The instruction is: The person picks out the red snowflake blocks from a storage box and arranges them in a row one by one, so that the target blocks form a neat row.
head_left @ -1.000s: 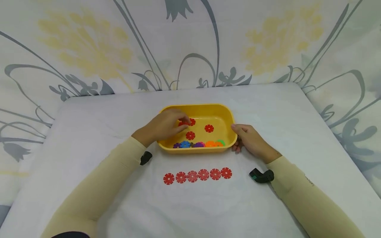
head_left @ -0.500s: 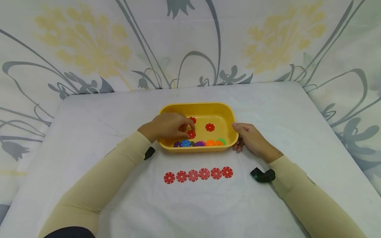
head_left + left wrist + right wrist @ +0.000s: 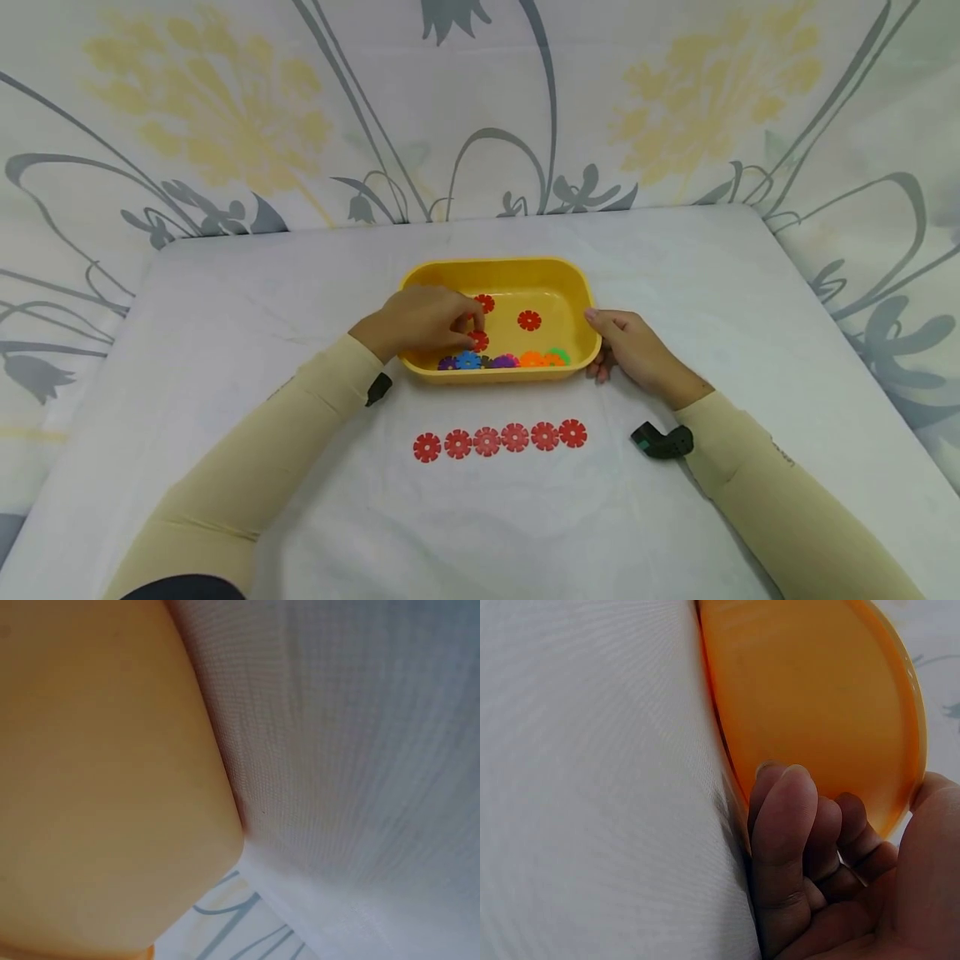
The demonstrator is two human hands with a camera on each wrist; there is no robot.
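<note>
A yellow plastic tray (image 3: pixel 495 377) sits on the white cloth with several notched flower-shaped discs inside. My left hand (image 3: pixel 423 318) reaches over its left end, thumb and fingers curled at a red disc (image 3: pixel 477 340) that they partly cover. Two other red discs show inside, an upper red disc (image 3: pixel 486 303) beside my fingers and a lone red disc (image 3: pixel 529 321) further right. My right hand (image 3: pixel 630 343) grips the tray's right end, thumb on the rim and curled fingers (image 3: pixel 784 817) against the outer wall. In the left wrist view, the tray's outer wall (image 3: pixel 105 780) hides the left hand.
Blue discs (image 3: pixel 468 360), purple discs (image 3: pixel 504 362), orange discs (image 3: pixel 532 359) and a green disc (image 3: pixel 558 356) lie along the tray's near wall. In front of the tray, several red discs (image 3: pixel 486 442) form a row on the white cloth (image 3: pixel 495 517). A patterned fabric backdrop (image 3: pixel 480 108) stands behind.
My left hand has moved right and toward the near side inside the tray, onto the lower red disc, which has shifted slightly left. My right hand keeps its hold on the tray.
</note>
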